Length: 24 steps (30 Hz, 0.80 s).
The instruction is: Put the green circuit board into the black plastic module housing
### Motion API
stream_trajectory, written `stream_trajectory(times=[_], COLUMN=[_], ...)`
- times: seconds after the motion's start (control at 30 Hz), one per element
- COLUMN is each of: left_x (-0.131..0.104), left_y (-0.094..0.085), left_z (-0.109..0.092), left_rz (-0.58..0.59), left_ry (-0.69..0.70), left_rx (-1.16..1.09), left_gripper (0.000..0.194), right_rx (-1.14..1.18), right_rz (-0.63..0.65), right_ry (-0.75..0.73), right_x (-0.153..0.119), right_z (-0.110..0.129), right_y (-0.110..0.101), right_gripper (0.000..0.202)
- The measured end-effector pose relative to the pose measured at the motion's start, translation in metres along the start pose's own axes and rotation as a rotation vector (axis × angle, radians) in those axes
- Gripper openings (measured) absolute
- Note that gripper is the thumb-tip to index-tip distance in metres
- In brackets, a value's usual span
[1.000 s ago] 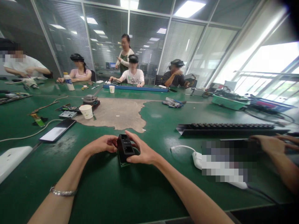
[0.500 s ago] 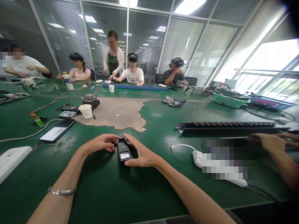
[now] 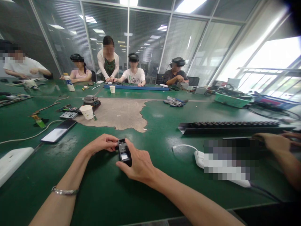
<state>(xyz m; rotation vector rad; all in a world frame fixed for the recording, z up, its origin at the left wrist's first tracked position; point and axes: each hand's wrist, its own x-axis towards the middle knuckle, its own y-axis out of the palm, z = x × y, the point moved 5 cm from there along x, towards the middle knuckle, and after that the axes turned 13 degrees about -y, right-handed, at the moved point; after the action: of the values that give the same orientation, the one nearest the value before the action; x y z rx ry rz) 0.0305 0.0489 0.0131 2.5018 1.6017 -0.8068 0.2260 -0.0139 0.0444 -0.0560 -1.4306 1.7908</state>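
A small black device [image 3: 124, 151] with a bright patch near its lower end is held just above or on the green table [image 3: 98, 194]. My right hand [image 3: 138, 161] grips it from the right, thumb at its lower end and fingers along its far side. At its upper left edge is my left hand [image 3: 104, 144], with the fingers pressed together; whether anything small is between them is hidden. A silver bangle [image 3: 64, 191] circles my left wrist.
A phone [image 3: 58, 131] and a paper cup [image 3: 87, 112] lie to the left beyond my left hand. On the right are a white power strip [image 3: 199, 159], a long black rail [image 3: 230, 127] and a co-worker's hand [image 3: 270, 142]. Several people sit or stand across the table.
My right hand has closed further round the device, its thumb shifting left. My left fingers have drawn together at the device's edge. The standing person has leaned toward the table.
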Motion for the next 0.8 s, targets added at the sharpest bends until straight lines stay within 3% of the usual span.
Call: stream_trajectory(times=[0.2, 0.5, 0.63, 0.8], left_x=[0.001, -0.002, -0.004, -0.002], left_y=[-0.001, 0.003, 0.005, 0.004], left_z=[0.002, 0.0, -0.002, -0.002], left_rz=[0.055, 0.142, 0.169, 0.098], left_ry=[0.007, 0.074, 0.082, 0.148], left_rx=[-0.087, -0.084, -0.037, 0.17], left_gripper=[0.052, 0.052, 0.059, 0.063], right_rx=[-0.036, -0.062, -0.238, -0.329], right_rz=[-0.053, -0.247, -0.132, 0.16], right_ry=[-0.011, 0.033, 0.207, 0.285], right_x=[0.0, 0.005, 0.007, 0.001], right_z=[0.0, -0.007, -0.023, -0.029], right_y=[-0.001, -0.042, -0.054, -0.04], right_gripper=[0.076, 0.073, 0.07, 0.072])
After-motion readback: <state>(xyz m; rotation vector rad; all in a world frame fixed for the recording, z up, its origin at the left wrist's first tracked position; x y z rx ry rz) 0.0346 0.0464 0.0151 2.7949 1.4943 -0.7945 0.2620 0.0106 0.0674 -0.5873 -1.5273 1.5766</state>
